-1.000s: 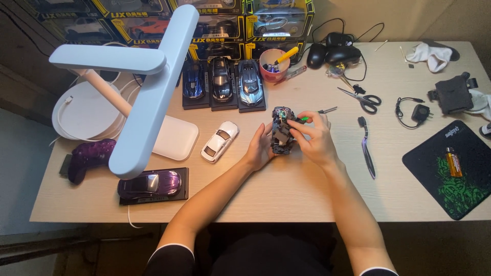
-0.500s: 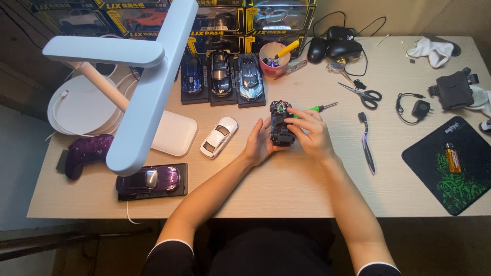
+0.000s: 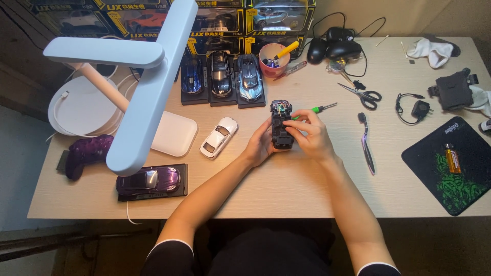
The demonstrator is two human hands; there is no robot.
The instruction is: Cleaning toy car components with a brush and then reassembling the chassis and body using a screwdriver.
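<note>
The dark, stripped model car (image 3: 282, 125) has dropped slightly between both hands (image 3: 289, 139).

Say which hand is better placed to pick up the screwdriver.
Right. The right hand already lies against the green-handled screwdriver; the left hand cradles the toy car from the far side.

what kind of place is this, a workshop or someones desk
Most likely a hobbyist's home desk: model cars on display bases, boxed models along the wall, scissors, and a dismantled toy car between both hands.
</note>
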